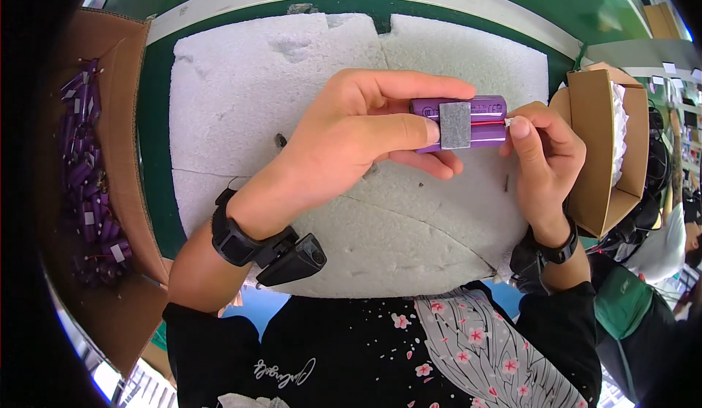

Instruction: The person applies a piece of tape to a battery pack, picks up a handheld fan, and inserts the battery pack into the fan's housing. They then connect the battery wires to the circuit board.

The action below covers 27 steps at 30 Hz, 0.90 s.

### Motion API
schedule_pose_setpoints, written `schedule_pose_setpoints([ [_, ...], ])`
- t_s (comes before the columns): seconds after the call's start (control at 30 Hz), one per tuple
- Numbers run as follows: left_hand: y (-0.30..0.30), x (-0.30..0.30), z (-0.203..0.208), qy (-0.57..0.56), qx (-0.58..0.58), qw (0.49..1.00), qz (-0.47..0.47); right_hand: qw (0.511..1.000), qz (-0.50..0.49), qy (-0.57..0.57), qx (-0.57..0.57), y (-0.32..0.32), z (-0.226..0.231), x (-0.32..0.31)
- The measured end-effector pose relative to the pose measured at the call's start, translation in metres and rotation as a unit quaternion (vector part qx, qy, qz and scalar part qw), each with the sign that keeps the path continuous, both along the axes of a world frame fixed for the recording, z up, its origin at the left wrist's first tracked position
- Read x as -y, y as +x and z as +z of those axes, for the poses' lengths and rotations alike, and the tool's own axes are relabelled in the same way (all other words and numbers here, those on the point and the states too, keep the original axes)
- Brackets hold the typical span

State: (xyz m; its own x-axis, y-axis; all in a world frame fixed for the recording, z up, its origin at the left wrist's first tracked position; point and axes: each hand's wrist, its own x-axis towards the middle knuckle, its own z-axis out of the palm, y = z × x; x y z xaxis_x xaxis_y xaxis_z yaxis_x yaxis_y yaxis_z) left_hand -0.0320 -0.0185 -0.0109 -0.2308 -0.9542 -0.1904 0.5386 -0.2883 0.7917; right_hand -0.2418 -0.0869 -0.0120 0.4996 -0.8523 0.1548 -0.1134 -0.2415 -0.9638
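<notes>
Both hands, left hand (344, 141) and right hand (545, 156), grip a purple battery pack (479, 108) with grey patch (455, 125)

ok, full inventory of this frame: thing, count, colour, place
battery pack: 1, purple with a grey pad and a red wire, held in both hands over the foam
foam sheet: 1, white, cracked, on the green table
table: 1, green, white strip along the far edge
open box: 1, brown cardboard, at left, full of purple packs
smaller box: 1, brown cardboard, at right, white liner inside
left hand: grips the pack, black wrist device
right hand: pinches the pack's right end, black wristband
</notes>
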Motion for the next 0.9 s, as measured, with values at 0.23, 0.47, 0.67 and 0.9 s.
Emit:
schedule_pose_setpoints([
  [0.23, -0.0005, -0.0004, 0.0002, -0.011, 0.001, 1.000, -0.004, 0.999, -0.014, 0.037, -0.023, 0.0020, 0.0023, -0.0020],
  [0.47, 0.0001, 0.0001, 0.0013, -0.018, -0.003, 1.000, -0.018, 0.999, 0.015, 0.035, -0.011, 0.0007, 0.0002, -0.0002],
  [0.67, -0.0003, -0.0003, 0.0006, -0.017, 0.002, 1.000, -0.021, 0.999, 0.011, 0.031, -0.007, 0.0018, 0.0001, -0.0009],
  [0.9, 0.0004, -0.0013, 0.0005, -0.017, 0.010, 1.000, -0.009, 1.000, 0.007, 0.007, 0.001, 0.0006, 0.0013, -0.0011],
])
